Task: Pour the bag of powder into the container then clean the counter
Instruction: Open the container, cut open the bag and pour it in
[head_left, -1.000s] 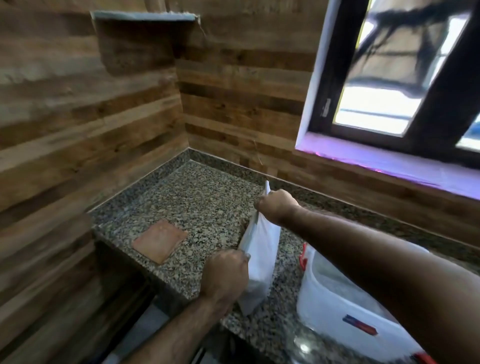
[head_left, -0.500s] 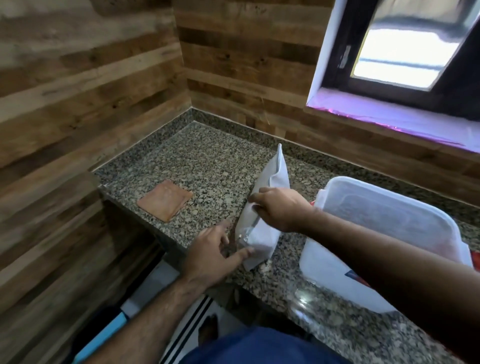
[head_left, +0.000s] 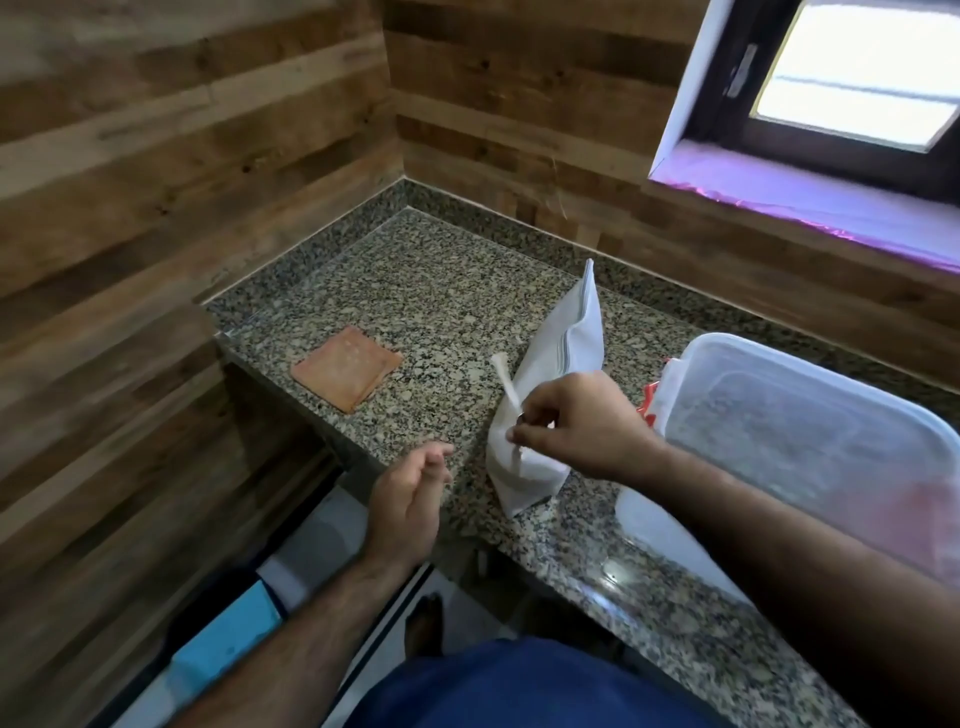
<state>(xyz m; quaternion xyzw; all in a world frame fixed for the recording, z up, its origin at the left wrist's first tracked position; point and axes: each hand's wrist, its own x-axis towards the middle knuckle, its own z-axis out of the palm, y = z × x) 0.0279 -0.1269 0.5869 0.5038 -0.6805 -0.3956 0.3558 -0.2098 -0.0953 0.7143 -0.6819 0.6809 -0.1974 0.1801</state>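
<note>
White bag (head_left: 558, 358) under right fingers (head_left: 524, 410)

We lose the container (head_left: 810, 415) past the right edge; its contents blur behind cloudy plastic. The right hand (head_left: 582, 426) hides the bag's (head_left: 561, 338) middle. A red item (head_left: 649, 402) beside the container is too covered to identify.

On the worktop (head_left: 441, 291) the bag (head_left: 556, 353) lies tilted in the middle, the container (head_left: 810, 415) just to its right, a cloth (head_left: 345, 368) well apart to its left near the front edge, the window (head_left: 852, 73) above behind.
</note>
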